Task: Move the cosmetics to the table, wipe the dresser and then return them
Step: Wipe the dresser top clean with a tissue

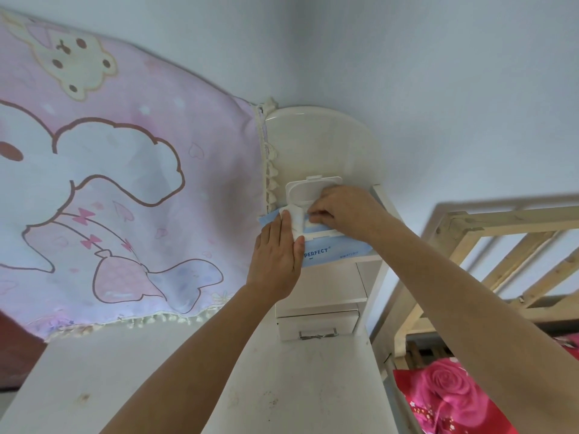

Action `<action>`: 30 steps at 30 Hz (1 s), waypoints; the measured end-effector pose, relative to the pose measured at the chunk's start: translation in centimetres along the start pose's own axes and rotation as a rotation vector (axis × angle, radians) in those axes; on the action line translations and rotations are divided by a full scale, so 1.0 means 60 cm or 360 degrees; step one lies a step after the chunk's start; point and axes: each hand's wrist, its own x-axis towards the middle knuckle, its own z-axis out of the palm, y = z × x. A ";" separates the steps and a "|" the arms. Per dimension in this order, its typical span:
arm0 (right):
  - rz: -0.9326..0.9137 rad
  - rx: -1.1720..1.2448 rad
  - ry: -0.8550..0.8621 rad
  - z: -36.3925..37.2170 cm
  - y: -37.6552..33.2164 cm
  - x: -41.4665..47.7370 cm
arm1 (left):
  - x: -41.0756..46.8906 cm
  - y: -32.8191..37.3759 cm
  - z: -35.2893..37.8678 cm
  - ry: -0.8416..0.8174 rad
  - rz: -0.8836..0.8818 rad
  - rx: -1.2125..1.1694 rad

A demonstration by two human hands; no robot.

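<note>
Wiping step, right at its start: fetching a wipe. Pinching the wipe [297, 222] with curled fingers of the right hand [341, 214], at the pack's opening, just below the flipped-up lid [310, 189]. Pressing the pack [326, 253] down with the left hand [275, 261], flat and straight-fingered, at 7 o'clock of the right. Resting on the dresser's small shelf, at 12 o'clock of the drawer [316, 324]. No cosmetics in view; probably moved off already, judging by the bare, stained dresser top [282, 386] at 6 o'clock. Next, likely: pull the wipe up and toward 6 o'clock, keep the pack pinned against sliding off the shelf, free the sheet from the following one, then go down to the top.
</note>
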 end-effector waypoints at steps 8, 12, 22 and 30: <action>-0.0189 -0.0382 0.0161 0.027 -0.001 -0.014 | 0.002 0.000 -0.002 -0.0001 -0.0009 0.0024; 0.0300 0.0450 0.0507 0.028 -0.003 -0.022 | 0.003 0.000 -0.002 -0.0002 -0.0010 0.0007; 0.0372 0.1117 0.1181 0.030 -0.046 -0.028 | 0.002 0.000 0.002 0.0006 -0.0034 -0.0035; 0.0486 0.0921 0.0636 0.058 -0.036 -0.038 | 0.001 0.000 0.001 0.0006 -0.0020 -0.0013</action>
